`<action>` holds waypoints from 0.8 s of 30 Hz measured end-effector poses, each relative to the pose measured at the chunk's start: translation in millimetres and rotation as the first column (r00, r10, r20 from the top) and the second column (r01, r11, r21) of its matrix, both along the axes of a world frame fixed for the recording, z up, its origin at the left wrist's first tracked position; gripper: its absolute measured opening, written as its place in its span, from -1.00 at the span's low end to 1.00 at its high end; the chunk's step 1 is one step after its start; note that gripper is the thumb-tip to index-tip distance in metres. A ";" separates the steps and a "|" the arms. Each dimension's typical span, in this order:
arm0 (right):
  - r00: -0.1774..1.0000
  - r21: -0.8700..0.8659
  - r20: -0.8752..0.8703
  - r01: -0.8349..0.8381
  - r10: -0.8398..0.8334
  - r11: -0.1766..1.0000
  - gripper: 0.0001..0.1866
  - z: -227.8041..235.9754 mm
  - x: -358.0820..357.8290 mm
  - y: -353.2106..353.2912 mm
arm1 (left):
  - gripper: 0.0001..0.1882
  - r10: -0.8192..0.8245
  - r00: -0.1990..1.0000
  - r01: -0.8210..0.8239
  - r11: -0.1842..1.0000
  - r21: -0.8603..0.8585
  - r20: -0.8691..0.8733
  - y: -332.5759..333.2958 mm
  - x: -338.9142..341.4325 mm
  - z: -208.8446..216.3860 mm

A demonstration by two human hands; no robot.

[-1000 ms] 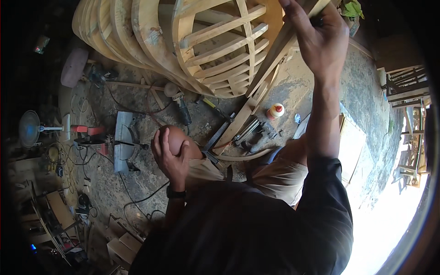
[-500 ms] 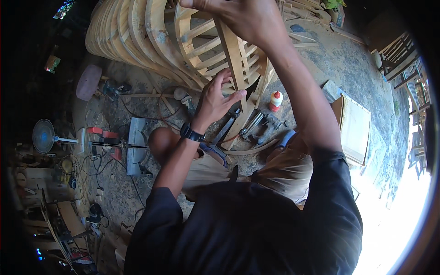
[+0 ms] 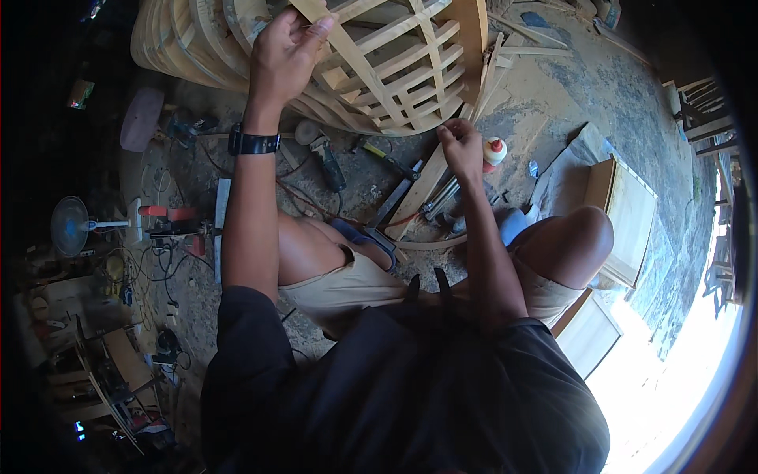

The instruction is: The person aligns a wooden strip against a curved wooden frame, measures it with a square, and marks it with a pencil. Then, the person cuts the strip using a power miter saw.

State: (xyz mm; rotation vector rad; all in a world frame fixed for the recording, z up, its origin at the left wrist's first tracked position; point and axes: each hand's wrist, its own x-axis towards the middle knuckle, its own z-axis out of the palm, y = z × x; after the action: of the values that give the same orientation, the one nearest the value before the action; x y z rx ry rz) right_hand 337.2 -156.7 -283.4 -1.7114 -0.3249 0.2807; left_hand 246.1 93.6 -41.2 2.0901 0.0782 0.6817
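Note:
A curved wooden framework of ribs and cross slats (image 3: 430,59) stands in front of me, cut off by the top edge of the picture. My left hand (image 3: 284,63) is closed around the upper part of a flat wooden strip (image 3: 362,69), which slants down across the framework. To the right, my right hand (image 3: 462,146) hangs just below the framework's lower rim, fingers curled with thumb and forefinger together. Whatever is in that pinch, if anything, is too small to tell. Right beside it stands a white glue bottle (image 3: 495,150) with a red cap.
An angle grinder (image 3: 328,163) lies on the floor before my knees, near a wooden plank (image 3: 422,193) and metal clamps (image 3: 440,199). Cords run left toward a fan (image 3: 71,226). A pale wooden box (image 3: 628,221) stands to the right. Loose strips (image 3: 496,75) lie beside the framework.
My left hand has moved up and left and closed on the strip. My right hand has let go of the strip's upper part and dropped down beside the glue bottle.

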 end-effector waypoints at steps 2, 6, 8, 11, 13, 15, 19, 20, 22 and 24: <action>0.996 -0.135 0.041 -0.070 0.076 0.988 -0.62 -29.4 -21.5 8.2 | -0.48 -0.039 0.999 0.039 0.997 -0.060 -0.001 15.3 6.0 6.3; 0.987 -0.267 0.108 -0.083 0.115 0.960 -0.46 -16.9 -34.1 39.6 | -0.44 0.030 1.000 -0.030 0.994 0.102 -0.003 14.8 13.6 27.0; 0.984 -0.284 0.145 -0.058 0.103 0.957 -0.43 -9.5 -28.0 55.1 | -0.48 0.022 0.996 -0.027 0.998 0.053 0.085 13.3 22.3 28.2; 0.981 -0.284 0.181 -0.019 0.073 0.959 -0.38 -5.6 -19.0 71.4 | -0.49 0.039 0.997 -0.041 0.999 0.021 0.065 5.0 29.4 29.1; 0.976 -0.283 0.202 -0.022 0.082 0.959 -0.43 -4.9 -15.5 81.2 | -0.50 0.039 0.997 -0.041 0.999 0.029 0.067 6.2 36.0 27.9; 0.980 -0.253 0.191 -0.007 0.057 0.967 -0.46 -8.6 -9.2 87.5 | -0.51 0.037 0.997 -0.040 0.998 0.041 0.071 1.9 42.5 29.4; 0.975 -0.178 0.219 0.075 -0.035 0.981 -0.54 -4.8 -11.5 93.8 | -0.49 -0.011 0.985 0.009 1.000 0.011 0.175 2.2 47.9 29.7; 0.976 -0.170 0.216 0.075 -0.037 0.983 -0.54 -0.8 -16.4 95.5 | -0.47 -0.041 0.978 0.029 0.998 0.062 0.205 7.9 46.4 27.1; 0.993 -0.110 0.104 0.071 -0.059 0.991 -0.56 11.4 -26.1 95.6 | -0.42 -0.037 0.975 0.025 0.998 0.054 0.220 11.4 41.7 15.9; 0.990 -0.045 0.118 0.090 -0.084 0.995 -0.55 8.7 -31.9 98.2 | -0.27 -0.005 0.984 0.004 1.000 0.004 0.179 12.5 35.5 6.9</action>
State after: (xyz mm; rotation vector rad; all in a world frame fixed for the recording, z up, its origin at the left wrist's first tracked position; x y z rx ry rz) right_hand 305.3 -58.6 -274.7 -1.7900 -0.3298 0.1269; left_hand 281.7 106.0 -34.3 2.0227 -0.0291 0.8641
